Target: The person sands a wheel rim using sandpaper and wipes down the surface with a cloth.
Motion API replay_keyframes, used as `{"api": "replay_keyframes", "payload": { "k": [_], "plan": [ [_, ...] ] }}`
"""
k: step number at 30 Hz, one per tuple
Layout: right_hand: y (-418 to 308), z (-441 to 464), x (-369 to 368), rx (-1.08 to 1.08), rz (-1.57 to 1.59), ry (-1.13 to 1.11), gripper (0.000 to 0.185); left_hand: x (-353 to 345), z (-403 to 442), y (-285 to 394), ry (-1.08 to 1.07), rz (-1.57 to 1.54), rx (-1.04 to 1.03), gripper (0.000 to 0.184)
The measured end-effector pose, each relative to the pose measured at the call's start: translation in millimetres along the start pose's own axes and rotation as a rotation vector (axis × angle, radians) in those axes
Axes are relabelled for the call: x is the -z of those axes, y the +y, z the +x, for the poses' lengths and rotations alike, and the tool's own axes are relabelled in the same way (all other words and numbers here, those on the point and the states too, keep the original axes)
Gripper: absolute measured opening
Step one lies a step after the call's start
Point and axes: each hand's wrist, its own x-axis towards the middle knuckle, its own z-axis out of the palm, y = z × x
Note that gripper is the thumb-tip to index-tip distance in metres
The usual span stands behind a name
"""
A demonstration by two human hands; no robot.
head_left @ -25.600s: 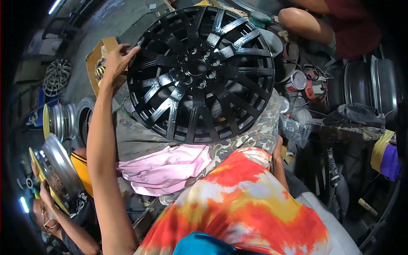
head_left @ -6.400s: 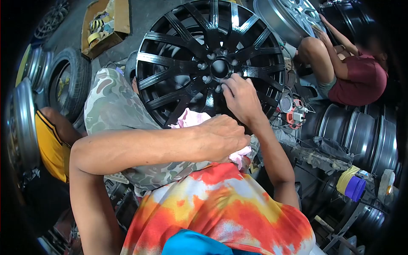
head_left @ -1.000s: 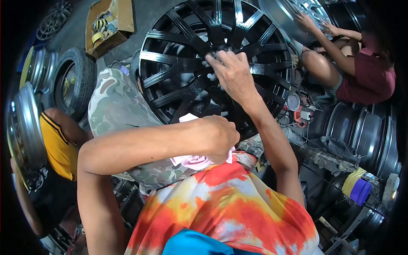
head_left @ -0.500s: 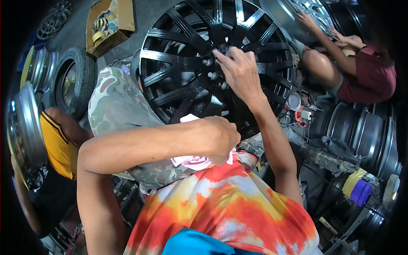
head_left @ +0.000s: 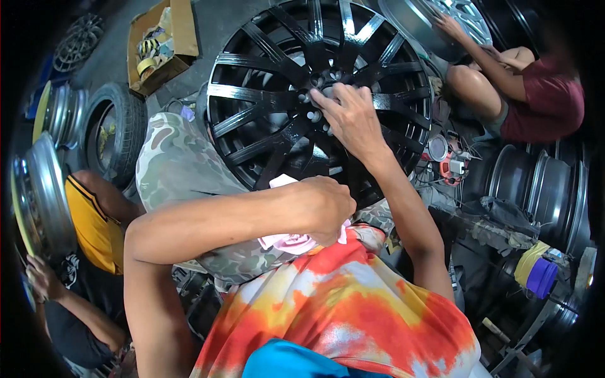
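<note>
A glossy black multi-spoke wheel rim point(head_left: 252, 97) stands tilted in front of my camouflage-clad legs. My right hand point(head_left: 354, 123) is at its centre, fingers bent over the hub beside the bolt holes; the fingertips are partly hidden. Close to the rim's lower edge, my left hand point(head_left: 326, 208) is closed on a crumpled pink cloth point(head_left: 290, 242). Part of that cloth also shows above the wrist, and the forearm covers some of it.
A cardboard box point(head_left: 183, 31) with tape rolls stands upper left, near a tyre point(head_left: 126, 126). Co-workers sit on both sides, each with a silver rim point(head_left: 47, 195). More rims point(head_left: 517, 179), cables and a red device point(head_left: 452, 167) lie at right. Purple tape point(head_left: 542, 278) hangs lower right.
The view has shifted slightly. My right hand sits a little lower at the hub, while my left hand stays on the cloth. The left co-worker's hand has come into view on their rim.
</note>
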Motion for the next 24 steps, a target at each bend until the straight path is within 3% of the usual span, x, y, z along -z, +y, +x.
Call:
{"api": "replay_keyframes", "payload": {
  "k": [2, 3, 8, 12, 14, 24],
  "plan": [
    [9.8, -11.0, 3.1, 0.008, 0.001, -0.044, 0.038, -11.7, -1.5, -6.8, 0.199, -0.021, -0.122, 0.038],
    [12.9, -16.8, 5.9, 0.012, 0.012, -0.042, 0.038, -15.1, 0.9, -7.3, 0.201, -0.028, -0.125, 0.038],
    [-0.5, -5.6, 3.1, -0.002, 0.034, 0.052, 0.04, -4.9, 0.4, 1.1, 0.071, 0.019, -0.077, 0.036],
    [-9.7, -14.1, 1.5, 0.066, 0.104, -0.039, 0.031, -5.0, -0.2, -1.1, 0.124, 0.0, -0.11, 0.036],
    [-5.5, -17.8, 13.3, 0.111, 0.051, -0.1, 0.034, 3.8, -3.2, 4.0, 0.009, 0.006, 0.004, 0.027],
    [-15.8, -10.4, -1.0, 0.135, 0.058, -0.074, 0.034, 1.4, -2.6, 2.2, 0.037, -0.006, -0.031, 0.03]
  ]
}}
